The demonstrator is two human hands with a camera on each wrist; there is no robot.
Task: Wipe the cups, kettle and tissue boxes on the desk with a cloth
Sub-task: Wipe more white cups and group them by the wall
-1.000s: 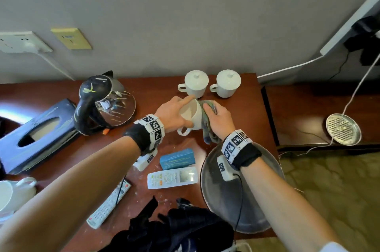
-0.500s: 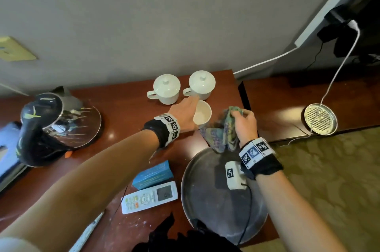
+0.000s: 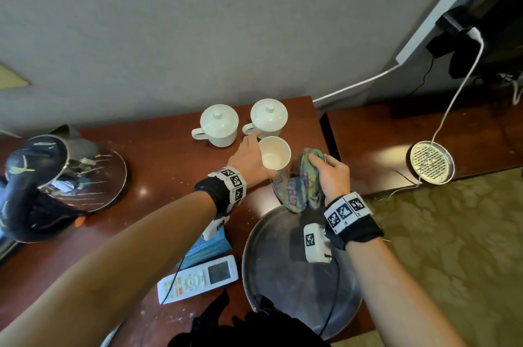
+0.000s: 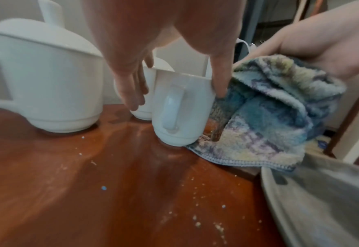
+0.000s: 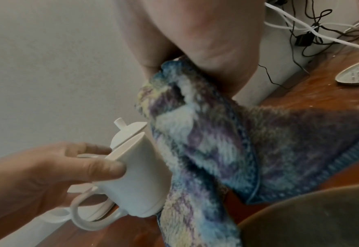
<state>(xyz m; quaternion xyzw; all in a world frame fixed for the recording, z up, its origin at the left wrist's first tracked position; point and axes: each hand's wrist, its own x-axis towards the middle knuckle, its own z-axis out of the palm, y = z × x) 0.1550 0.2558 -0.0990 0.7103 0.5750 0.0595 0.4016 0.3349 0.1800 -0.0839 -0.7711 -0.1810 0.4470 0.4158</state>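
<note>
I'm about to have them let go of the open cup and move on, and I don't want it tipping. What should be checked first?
1. Open cup upright, base on the desk: ok.
2. Left hand holds the cup's sides: ok.
3. Cloth gripped in the right hand: ok.
4. Cloth clear of the cup: not ok, it touches the cup's side.
5. Room beside the lidded cups: ok, though close.
6. Cup wiped all round: cannot tell.

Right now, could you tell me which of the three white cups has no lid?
The open cup gripped by the left hand, beside the cloth; the two lidded cups stand behind it.
</note>
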